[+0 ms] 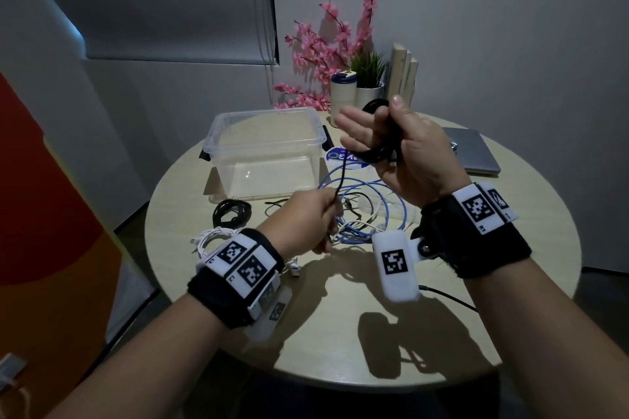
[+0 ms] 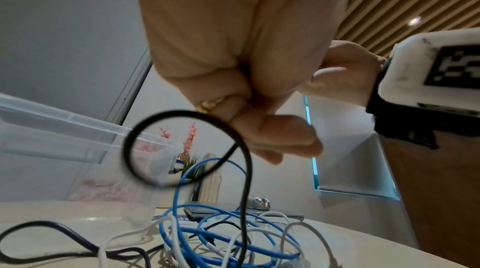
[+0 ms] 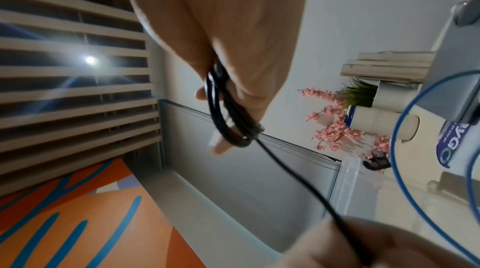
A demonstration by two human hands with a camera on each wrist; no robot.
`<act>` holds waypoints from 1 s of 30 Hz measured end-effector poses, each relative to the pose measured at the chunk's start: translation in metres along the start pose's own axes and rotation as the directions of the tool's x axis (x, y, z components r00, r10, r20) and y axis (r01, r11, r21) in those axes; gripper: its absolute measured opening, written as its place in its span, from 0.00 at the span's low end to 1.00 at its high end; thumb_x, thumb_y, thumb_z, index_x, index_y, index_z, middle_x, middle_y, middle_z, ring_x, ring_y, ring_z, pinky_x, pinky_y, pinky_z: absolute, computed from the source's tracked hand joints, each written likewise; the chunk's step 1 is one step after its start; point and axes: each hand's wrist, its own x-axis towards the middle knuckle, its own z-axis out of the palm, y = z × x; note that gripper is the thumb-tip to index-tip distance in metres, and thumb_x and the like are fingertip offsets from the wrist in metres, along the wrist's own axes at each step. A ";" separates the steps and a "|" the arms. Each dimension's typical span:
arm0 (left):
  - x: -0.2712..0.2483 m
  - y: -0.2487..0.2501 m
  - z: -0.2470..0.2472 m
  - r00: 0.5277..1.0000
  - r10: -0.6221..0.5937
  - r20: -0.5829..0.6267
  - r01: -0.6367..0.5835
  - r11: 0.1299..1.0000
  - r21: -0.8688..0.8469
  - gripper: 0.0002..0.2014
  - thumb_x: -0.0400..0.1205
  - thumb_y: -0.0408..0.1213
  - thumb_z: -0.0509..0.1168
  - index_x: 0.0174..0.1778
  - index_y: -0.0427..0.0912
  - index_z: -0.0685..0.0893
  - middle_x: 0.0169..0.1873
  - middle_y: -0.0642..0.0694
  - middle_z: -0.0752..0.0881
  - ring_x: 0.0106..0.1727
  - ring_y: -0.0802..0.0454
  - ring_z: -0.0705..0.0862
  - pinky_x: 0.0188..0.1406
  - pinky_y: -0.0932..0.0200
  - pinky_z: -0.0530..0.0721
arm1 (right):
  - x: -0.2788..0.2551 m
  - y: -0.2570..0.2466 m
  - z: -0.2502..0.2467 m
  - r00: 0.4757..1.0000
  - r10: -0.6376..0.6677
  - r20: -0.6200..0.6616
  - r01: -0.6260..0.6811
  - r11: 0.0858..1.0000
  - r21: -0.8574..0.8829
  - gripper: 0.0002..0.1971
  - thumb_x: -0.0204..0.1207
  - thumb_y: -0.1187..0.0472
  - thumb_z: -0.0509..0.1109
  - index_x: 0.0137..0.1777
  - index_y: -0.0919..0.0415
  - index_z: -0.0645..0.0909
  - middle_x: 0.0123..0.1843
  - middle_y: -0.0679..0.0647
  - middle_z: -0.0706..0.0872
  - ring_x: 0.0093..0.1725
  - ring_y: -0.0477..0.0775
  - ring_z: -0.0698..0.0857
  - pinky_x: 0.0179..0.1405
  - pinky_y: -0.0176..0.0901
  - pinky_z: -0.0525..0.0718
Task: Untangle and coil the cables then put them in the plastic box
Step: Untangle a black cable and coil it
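My right hand is raised above the table, fingers stretched left and thumb up. A black cable is looped in a coil around it, pinned by the thumb. One strand drops from the coil to my left hand, which pinches it lower down over the tangle. In the left wrist view the cable curls in a loop below the left hand's fingers. The clear plastic box stands open at the back left, with nothing in it.
A blue cable and thin white and black leads lie tangled mid-table. A coiled black cable and a coiled white one lie left of them. A laptop, cup and pink flowers stand behind. The round table is bare in front.
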 end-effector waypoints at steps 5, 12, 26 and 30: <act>-0.005 -0.004 0.000 0.990 -0.067 0.125 0.051 0.991 0.125 0.09 0.88 0.33 0.54 0.46 0.34 0.76 0.41 0.36 0.85 0.18 0.54 0.81 0.16 0.66 0.76 | 0.017 0.001 -0.013 0.971 -0.214 -0.106 0.208 0.976 -0.065 0.16 0.85 0.61 0.58 0.39 0.64 0.81 0.51 0.65 0.84 0.47 0.54 0.83 0.49 0.45 0.82; -0.007 0.010 -0.025 0.997 0.073 -0.002 -0.073 0.994 0.080 0.12 0.87 0.36 0.56 0.38 0.45 0.78 0.35 0.45 0.82 0.20 0.53 0.82 0.17 0.63 0.78 | 0.014 0.005 -0.026 0.953 -0.291 0.080 0.169 0.297 -0.940 0.11 0.83 0.59 0.63 0.44 0.64 0.83 0.42 0.57 0.86 0.41 0.47 0.82 0.41 0.43 0.76; 0.012 0.020 -0.039 0.909 0.214 -0.359 -0.281 0.949 -0.146 0.11 0.88 0.36 0.56 0.42 0.40 0.80 0.32 0.49 0.82 0.24 0.53 0.82 0.20 0.62 0.79 | -0.007 0.013 -0.008 0.980 0.140 0.143 0.030 0.601 -0.799 0.22 0.85 0.51 0.57 0.30 0.59 0.68 0.21 0.47 0.66 0.22 0.47 0.66 0.29 0.46 0.70; 0.010 0.011 -0.029 0.949 0.170 -0.265 -0.211 0.968 -0.134 0.12 0.88 0.34 0.55 0.40 0.42 0.80 0.32 0.48 0.82 0.20 0.57 0.80 0.16 0.65 0.75 | -0.007 0.005 -0.004 0.982 0.137 0.128 -0.052 0.855 -0.515 0.23 0.88 0.53 0.50 0.29 0.58 0.63 0.20 0.48 0.60 0.20 0.47 0.59 0.31 0.45 0.69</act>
